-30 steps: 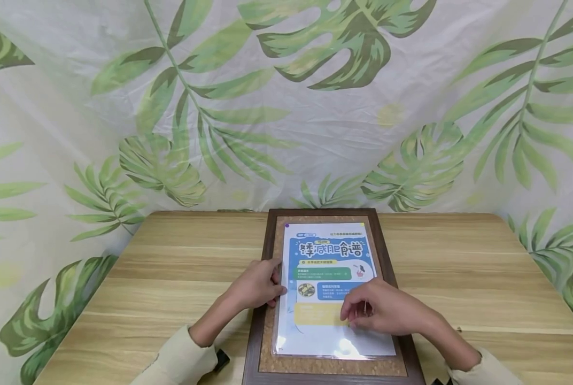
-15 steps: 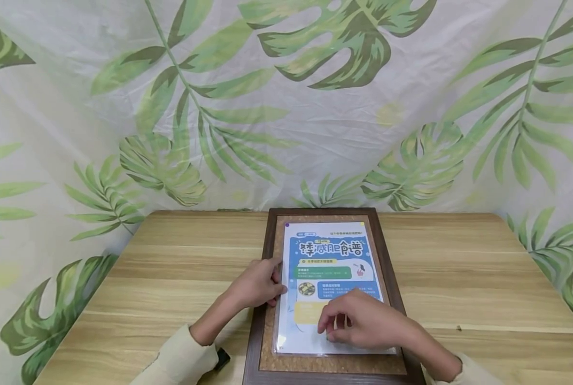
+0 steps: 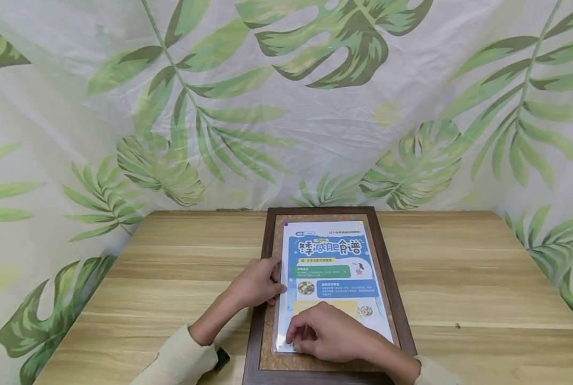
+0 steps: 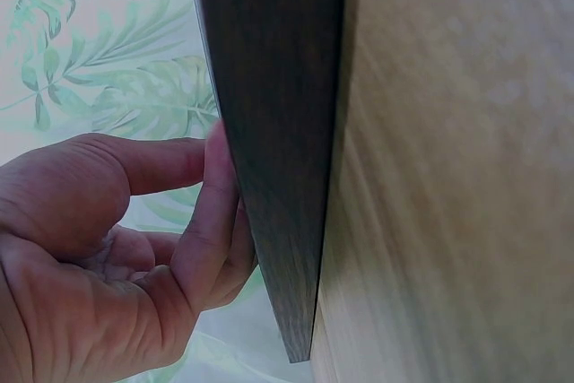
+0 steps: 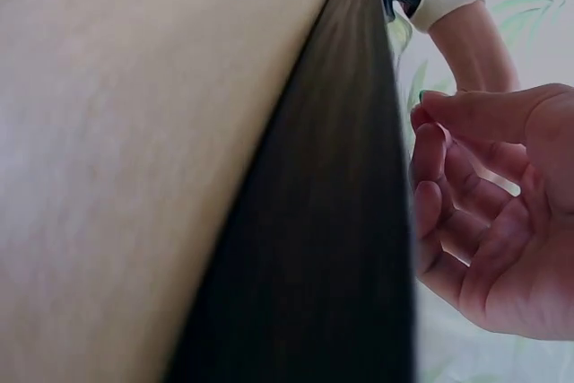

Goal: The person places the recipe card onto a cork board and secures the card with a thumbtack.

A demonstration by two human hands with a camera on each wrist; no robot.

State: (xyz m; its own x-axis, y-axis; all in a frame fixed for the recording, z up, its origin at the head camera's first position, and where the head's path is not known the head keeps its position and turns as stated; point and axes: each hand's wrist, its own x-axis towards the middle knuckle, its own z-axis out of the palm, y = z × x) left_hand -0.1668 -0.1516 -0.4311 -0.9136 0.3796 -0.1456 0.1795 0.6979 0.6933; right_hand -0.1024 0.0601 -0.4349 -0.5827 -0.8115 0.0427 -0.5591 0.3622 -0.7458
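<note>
Cork board in a dark brown wooden frame [image 3: 264, 283] is seen from the head view lying flat on the light wooden table [image 3: 459, 278], with a laminated blue-and-white printed sheet [image 3: 332, 267] laid on it. The left hand [image 3: 257, 283] is rested on the frame's left edge, fingers loosely bent against the sheet's left border. The right hand [image 3: 327, 334] is curled over the sheet's near left corner, fingertips pressed down there. From the left wrist, the fingers [image 4: 211, 213] are shown touching the dark frame [image 4: 278, 132]. From the right wrist, the right hand [image 5: 489, 213] is seen loosely curled beside the frame [image 5: 332, 221]; whether anything is pinched cannot be told.
</note>
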